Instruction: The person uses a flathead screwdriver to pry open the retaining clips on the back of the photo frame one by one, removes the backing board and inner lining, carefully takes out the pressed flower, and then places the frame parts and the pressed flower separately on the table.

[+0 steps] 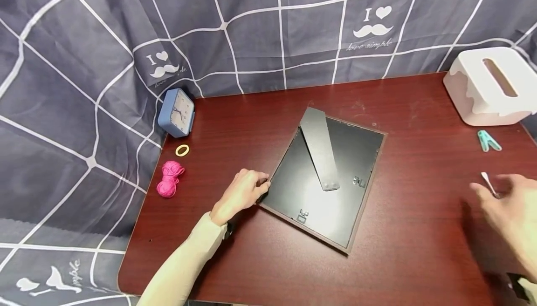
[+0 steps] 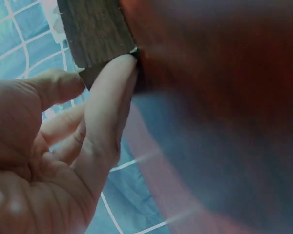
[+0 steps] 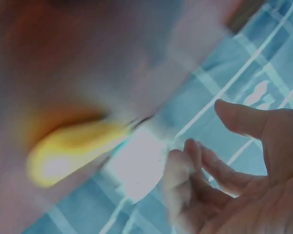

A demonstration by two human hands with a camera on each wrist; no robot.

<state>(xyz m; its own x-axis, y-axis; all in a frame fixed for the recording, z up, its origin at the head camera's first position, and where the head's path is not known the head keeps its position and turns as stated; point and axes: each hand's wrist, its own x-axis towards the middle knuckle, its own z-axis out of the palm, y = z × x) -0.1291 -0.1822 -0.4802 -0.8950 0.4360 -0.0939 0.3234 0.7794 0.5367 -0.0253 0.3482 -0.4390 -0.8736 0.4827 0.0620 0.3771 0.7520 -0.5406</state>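
Observation:
A picture frame [image 1: 308, 203] lies face down at a slant on the table, its black back and grey stand leg [image 1: 320, 150] showing. My left hand [image 1: 243, 188] pinches its left corner between thumb and fingers; the left wrist view shows the frame's brown wood-grain edge [image 2: 95, 31] there. Far to the right, my right hand [image 1: 512, 208] hovers blurred over the table, thumb apart from the fingers, holding nothing visible. Beside its fingers is a slim pale-tipped tool [image 1: 486, 179], partly hidden. A blurred yellow rounded object [image 3: 63, 151] shows in the right wrist view; its kind is unclear.
A white tissue box [image 1: 482, 91] stands at the back right, a turquoise clip [image 1: 488, 141] in front of it. Along the left edge are a blue alarm clock [image 1: 177, 112], a yellow ring [image 1: 182, 150] and pink yarn [image 1: 169, 179]. A grey checked curtain [image 1: 251, 31] hangs behind.

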